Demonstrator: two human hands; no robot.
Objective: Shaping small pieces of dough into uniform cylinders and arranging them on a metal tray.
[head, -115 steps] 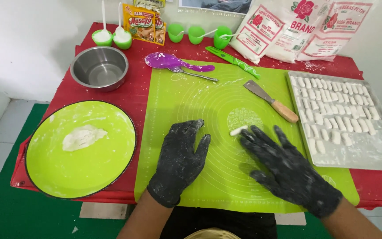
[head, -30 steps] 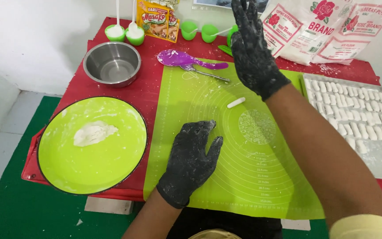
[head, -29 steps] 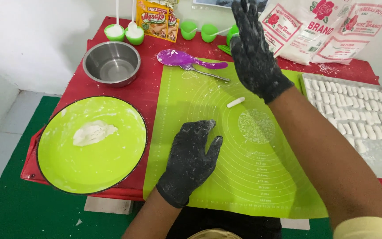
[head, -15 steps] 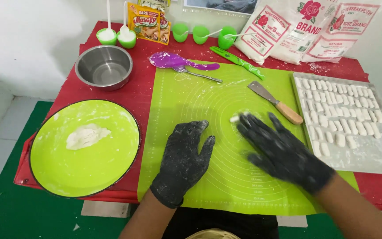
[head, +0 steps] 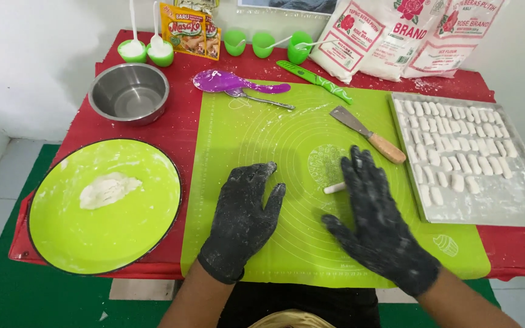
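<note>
Both hands being laid flat, fingers apart, nothing gripped: left hand (head: 242,226), right hand (head: 377,222). Dough stick (head: 334,188) lying on green mat (head: 287,140), touching right fingertips. Risk: being flattened/snapped if pressed too hard; sticking to glove poss.

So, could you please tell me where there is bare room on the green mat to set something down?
The mat is bare between the spoon and the left hand, and along its near edge. The far right is crowded: scraper, dough piece, right hand, tray.
</note>
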